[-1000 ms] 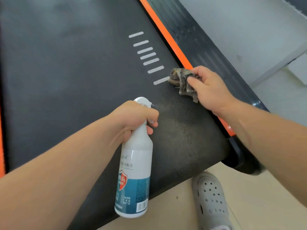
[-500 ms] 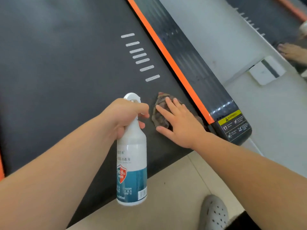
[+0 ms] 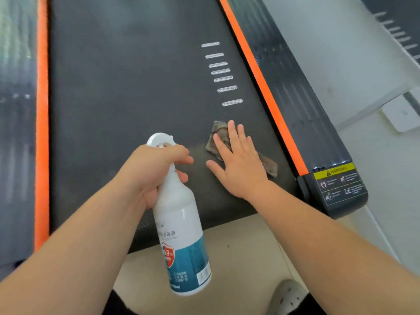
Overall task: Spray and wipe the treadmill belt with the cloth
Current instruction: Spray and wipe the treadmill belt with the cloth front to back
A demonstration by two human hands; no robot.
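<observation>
The dark treadmill belt (image 3: 127,92) fills the upper middle of the view, with white dash marks (image 3: 221,72) near its right side. My left hand (image 3: 154,171) grips the neck of a white and teal spray bottle (image 3: 181,242), a finger on the trigger, nozzle over the belt's rear end. My right hand (image 3: 238,164) lies flat with fingers spread on a grey-brown cloth (image 3: 219,135), pressing it onto the belt close to the right edge. Part of the cloth pokes out by my wrist. A faint damp patch shows between the two hands.
Orange strips (image 3: 261,80) and dark side rails (image 3: 302,105) border the belt on both sides. A rear end cap with a yellow warning label (image 3: 336,185) sits right of my wrist. Beige floor (image 3: 245,258) lies below, with a grey clog (image 3: 288,296) at the bottom.
My right hand dragged the cloth from the orange edge near the dash marks back toward the belt's rear end and flattened onto it. The view shifted, showing the left rail.
</observation>
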